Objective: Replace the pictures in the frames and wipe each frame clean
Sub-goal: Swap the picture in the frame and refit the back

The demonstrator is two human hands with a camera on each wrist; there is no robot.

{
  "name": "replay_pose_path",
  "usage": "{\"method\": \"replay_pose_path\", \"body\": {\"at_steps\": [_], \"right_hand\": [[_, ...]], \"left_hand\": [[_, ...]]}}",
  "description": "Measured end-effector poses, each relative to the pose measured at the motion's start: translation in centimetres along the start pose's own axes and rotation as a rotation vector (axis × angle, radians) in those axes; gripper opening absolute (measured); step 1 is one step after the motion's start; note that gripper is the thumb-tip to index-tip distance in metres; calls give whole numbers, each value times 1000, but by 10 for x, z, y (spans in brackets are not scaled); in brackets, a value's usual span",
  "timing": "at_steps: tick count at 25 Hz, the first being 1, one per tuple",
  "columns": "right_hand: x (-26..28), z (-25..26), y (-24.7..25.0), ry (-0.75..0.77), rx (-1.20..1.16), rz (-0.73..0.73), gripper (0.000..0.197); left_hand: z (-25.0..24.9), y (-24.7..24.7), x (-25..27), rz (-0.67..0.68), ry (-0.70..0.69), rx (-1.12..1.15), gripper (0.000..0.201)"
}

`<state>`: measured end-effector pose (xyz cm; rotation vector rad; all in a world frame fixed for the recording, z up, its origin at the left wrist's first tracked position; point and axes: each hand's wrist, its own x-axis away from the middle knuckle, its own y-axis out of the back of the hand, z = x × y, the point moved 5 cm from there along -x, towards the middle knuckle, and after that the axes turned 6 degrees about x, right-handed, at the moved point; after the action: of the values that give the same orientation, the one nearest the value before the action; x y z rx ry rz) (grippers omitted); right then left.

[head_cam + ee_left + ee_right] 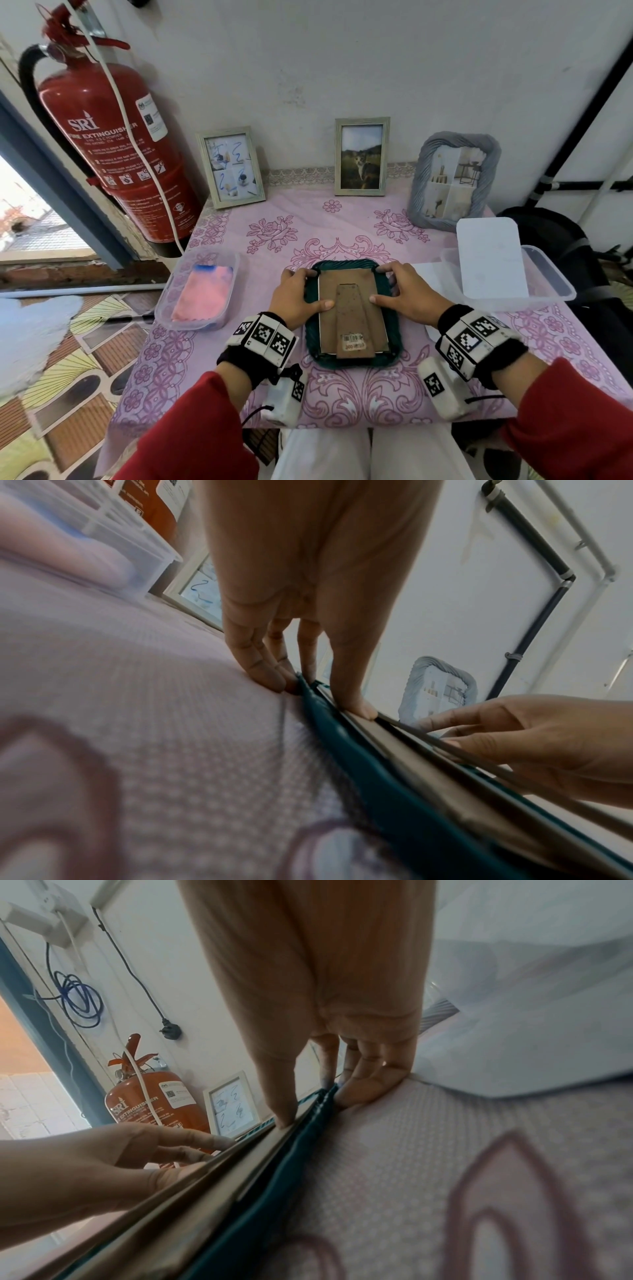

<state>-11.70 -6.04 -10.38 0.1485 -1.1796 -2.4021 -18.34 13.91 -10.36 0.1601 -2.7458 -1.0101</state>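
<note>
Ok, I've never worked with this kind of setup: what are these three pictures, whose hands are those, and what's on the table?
No robot here: a person wears one camera on the head and one on each wrist.

The head view looks down at a table with a pink cloth. The left hand and right hand hold a dark green frame lying face down, thumbs pressing its brown backing board.

The wrist views look along each hand from table height: fingers sit at the frame's outer edge.

Three more frames lean against the wall. A tub at left holds a pink cloth; a tub at right holds white sheets.
</note>
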Motion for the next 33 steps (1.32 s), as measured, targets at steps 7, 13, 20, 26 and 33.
{"method": "replay_pose_path", "body": {"at_steps": [7,13,20,26,33], "right_hand": [[2,1,2,27,-6,-2,58],[0,2,1,30,17,41,58],[3,3,1,1,47,41,55],[28,7,12,12,42,-90,26],[72,4,3,7,52,15,12]], "left_hand": [[1,0,1,9,-2,17,66],[2,0,-1,12,-10,10,66],[2,0,3,21,7,31,66],[-3,7,26,93,0,275,30],[5,2,71,5,-41,6,33]]}}
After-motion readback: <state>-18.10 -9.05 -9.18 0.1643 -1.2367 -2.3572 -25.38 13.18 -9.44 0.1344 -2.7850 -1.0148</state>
